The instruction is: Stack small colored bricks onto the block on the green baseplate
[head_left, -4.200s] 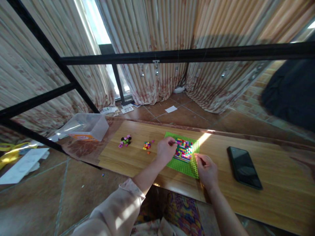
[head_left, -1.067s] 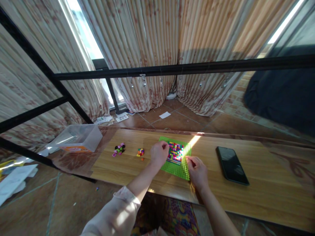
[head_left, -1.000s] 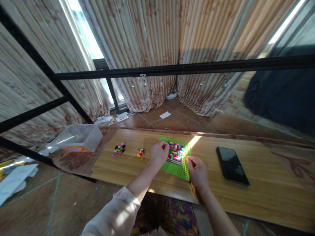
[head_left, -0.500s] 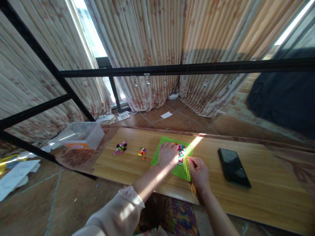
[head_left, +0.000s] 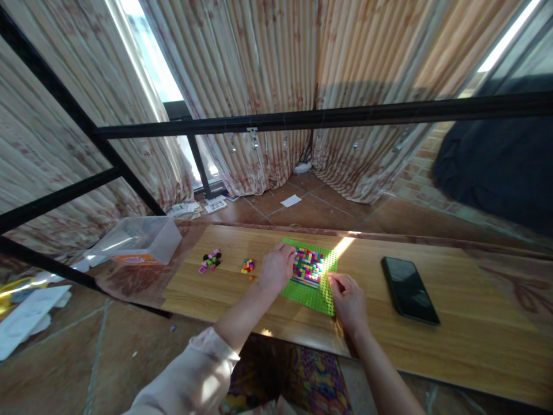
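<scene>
One green baseplate (head_left: 309, 297) reaches from beneath left grip (head_left: 277, 269) to right grip (head_left: 349, 302), both bunched; anything pinched, I can't tell.

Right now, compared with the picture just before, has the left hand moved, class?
Yes, leftward: judged against the green baseplate, the left hand has shifted from over the colored bricks toward the baseplate's left edge.
</scene>
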